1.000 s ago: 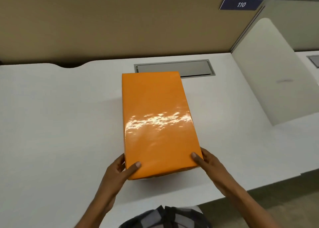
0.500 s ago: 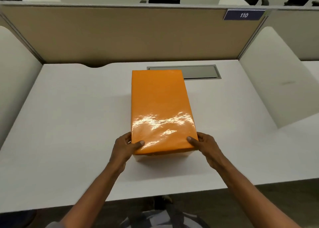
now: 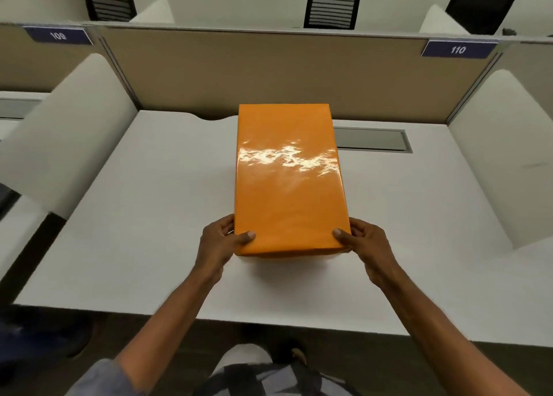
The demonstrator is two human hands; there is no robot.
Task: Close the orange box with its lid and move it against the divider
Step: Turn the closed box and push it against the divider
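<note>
Item: box point(image 3: 288, 183), orange, glossy, lid point(image 3: 285, 156) on and sitting flush as far as can be seen. It lies lengthwise at the centre of the desk point(image 3: 149, 216), long axis running 6 to 12 o'clock. The far end is at or very near the divider point(image 3: 269, 72); whether it touches cannot be told, since the box's own top hides the gap. A grey cable hatch point(image 3: 374, 139) lies just beside the far right corner, at about 1 o'clock, partly covered by the box.

Left hand point(image 3: 220, 243): at the near left corner, about 7 o'clock of the box. Thumb lies flat on the lid, fingers curled down the side wall, pinching the corner.

Right hand point(image 3: 366, 243): at the near right corner, about 5 o'clock. Same hold: thumb on top, fingers wrapped around the side and pressed together.

Side panels point(image 3: 68, 132), white, stand at 9 and 3 o'clock, well apart from the box.

Risks, judged:
- Both holds sit at the near end only. An uneven push would likely swing the far end toward 11 or 1 o'clock, leaving it skewed against the divider.
- Thumbs bear on the lid, fingers on the wall. Pushing through the thumbs alone could slide the lid ahead of the base and reopen a seam at the near edge.
- The hatch frame under the far corner may catch the base and tilt it.
- The slick wrapping gives thumbs little purchase; a slip could jolt the box into the divider.
</note>
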